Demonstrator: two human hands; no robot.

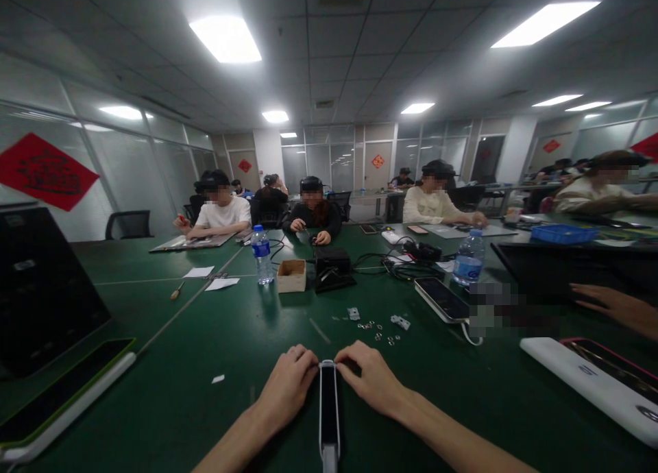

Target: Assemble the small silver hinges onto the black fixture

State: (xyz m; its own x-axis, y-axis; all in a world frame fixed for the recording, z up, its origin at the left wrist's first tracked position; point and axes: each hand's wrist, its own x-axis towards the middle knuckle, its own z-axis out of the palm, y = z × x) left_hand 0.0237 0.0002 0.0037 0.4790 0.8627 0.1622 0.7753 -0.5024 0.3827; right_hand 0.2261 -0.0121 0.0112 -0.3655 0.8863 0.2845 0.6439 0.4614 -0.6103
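Observation:
A narrow black-and-white device [329,408], seen edge-on, stands on the green table [205,363] right in front of me. My left hand [286,389] is curled against its left side near the top, fingers closed on it. My right hand [370,380] grips the top from the right, fingertips pinched at the upper edge. Just beyond the hands lie several small metal rings and screws [378,332] and two small grey brackets [399,321].
A phone [443,299], water bottles [262,253] [469,257], a small cardboard box [292,275], a black box with cables [333,269] and a screwdriver [177,291] lie ahead. A laptop-like device [46,363] sits left, a white one [591,384] right. Another person's hand [617,307] rests at right; several people sit opposite.

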